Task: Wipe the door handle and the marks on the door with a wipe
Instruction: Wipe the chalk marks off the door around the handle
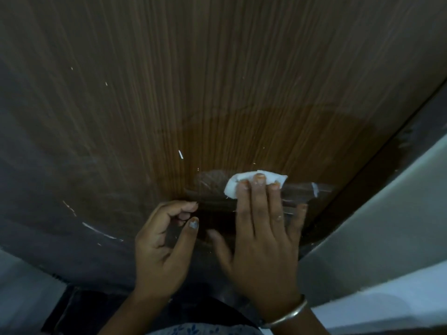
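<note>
Fingers [258,197] of the right hand [263,240] lie straight and close together. They press a small white wipe [238,183] flat on the door handle [298,188]. The wipe is bunched up under the fingertips and peeks out on the left and far side of them. The handle looks shiny and blurry, and it sits low on the right side of the brown door [217,81], near the door's edge. A thin silver bangle [287,315] goes around the right wrist. The left hand [159,240] is just left of the right hand, close to the door. Its fingers are softly curled and it holds nothing. A short white mark [180,154] is on the door, a bit far and left of the wipe. A long white mark [101,232] is further left, near the left hand. A pale wall [387,213] stands to the right of the door.
</note>
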